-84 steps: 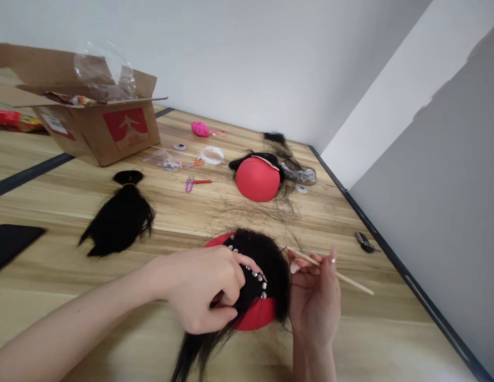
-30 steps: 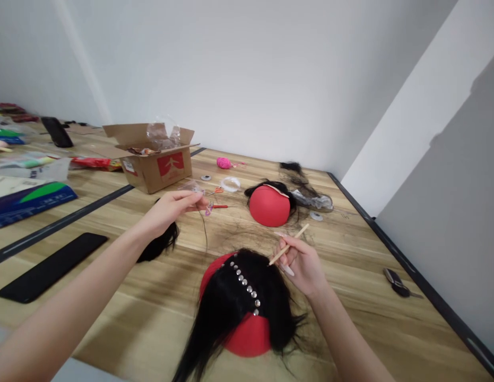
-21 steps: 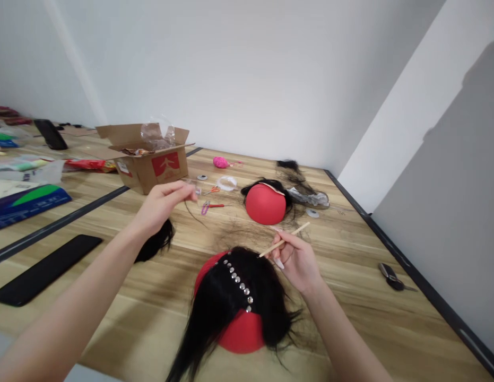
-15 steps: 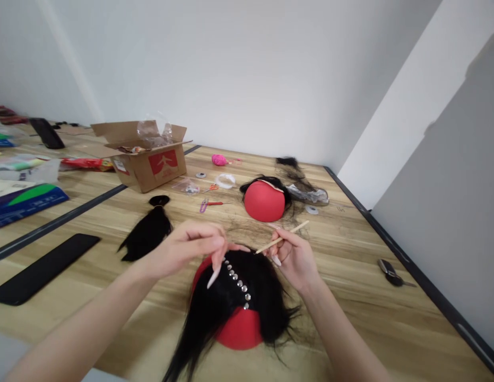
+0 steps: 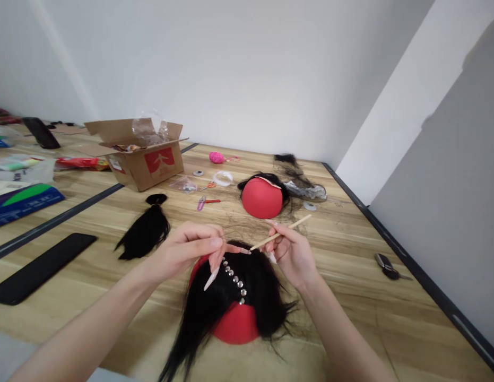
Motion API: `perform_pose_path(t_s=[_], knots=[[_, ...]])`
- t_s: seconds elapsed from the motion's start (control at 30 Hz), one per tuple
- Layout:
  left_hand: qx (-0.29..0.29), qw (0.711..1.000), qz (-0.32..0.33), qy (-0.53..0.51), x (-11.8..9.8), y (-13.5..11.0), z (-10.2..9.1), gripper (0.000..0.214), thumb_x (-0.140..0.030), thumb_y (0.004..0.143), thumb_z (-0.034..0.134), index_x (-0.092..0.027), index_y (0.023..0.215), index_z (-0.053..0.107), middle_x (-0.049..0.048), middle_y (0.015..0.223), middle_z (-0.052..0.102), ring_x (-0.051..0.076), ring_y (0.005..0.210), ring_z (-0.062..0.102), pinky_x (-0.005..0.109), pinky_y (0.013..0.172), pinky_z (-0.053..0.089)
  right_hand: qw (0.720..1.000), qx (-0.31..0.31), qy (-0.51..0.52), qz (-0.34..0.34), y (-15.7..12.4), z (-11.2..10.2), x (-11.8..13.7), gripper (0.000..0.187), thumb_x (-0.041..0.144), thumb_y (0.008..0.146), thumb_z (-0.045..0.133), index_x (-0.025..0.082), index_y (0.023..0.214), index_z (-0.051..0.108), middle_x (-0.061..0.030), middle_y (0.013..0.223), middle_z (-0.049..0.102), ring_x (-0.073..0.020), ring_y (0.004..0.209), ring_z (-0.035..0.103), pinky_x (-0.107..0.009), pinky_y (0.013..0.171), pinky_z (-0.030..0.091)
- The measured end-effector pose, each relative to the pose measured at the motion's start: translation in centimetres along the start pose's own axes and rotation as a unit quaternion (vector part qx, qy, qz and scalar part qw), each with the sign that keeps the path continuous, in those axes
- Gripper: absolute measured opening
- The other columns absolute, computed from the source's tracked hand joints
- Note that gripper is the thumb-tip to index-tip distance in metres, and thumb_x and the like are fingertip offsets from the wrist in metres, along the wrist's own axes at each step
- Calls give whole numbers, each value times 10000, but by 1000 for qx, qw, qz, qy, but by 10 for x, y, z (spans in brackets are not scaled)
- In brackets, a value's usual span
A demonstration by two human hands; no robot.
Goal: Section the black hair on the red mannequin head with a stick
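Observation:
A pale wooden stick slants from my right hand, pinched between thumb and fingers. Its lower tip meets or nearly meets a fingertip of my left hand. That left finger reaches right over the black wig, while the other fingers bend together and one long nail points down; whether something small is held there is hidden. The wig covers a red dome-shaped head form, which shows at the front and left. A line of round shiny rhinestones runs along the parting.
Behind stands a second red form with black hair. An open cardboard box, a black hair bundle and a flat black object lie left. Small orange-handled scissors sit mid-table. A car key is at right.
The view has shifted slightly. The stick's tip has moved left, closer to my left fingertip. Both hands keep nearly the same pose over the wig.

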State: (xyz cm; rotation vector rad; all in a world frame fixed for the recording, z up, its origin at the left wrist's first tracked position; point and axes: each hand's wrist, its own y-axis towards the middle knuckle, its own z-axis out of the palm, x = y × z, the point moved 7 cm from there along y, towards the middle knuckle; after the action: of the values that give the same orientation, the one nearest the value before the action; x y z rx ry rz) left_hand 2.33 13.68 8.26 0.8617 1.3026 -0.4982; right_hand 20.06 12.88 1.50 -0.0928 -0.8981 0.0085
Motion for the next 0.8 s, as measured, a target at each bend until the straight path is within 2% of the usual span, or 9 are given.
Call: perform_pose_path(t_s=[0.2,0.43,0.8], knots=[[-10,1000,-10,-5,0,2,3,359,-349,907,657,-148,615,715,36,610,592,148,605,566,422,946,542,1000,-9,2,1,-1,0,-1,205,300,783,677,159,634,676,-27,472,641,-130,417,576,-219,442,454],[22,999,-5,-47,4,8,19,357,-359,882,679,-154,592,711,16,570,585,143,555,565,497,1058,472,999,-30,14,6,-1,0,-1,197,289,769,697,158,625,672,-18,466,641,-121,417,585,-200,437,461],[58,998,22,-6,5,5,25,416,-417,882,644,-180,542,675,38,552,601,161,550,544,485,1078,435,999,-44,13,9,-2,-2,-1,185,274,782,694,159,638,675,-20,471,641,-126,410,585,-204,429,467]])
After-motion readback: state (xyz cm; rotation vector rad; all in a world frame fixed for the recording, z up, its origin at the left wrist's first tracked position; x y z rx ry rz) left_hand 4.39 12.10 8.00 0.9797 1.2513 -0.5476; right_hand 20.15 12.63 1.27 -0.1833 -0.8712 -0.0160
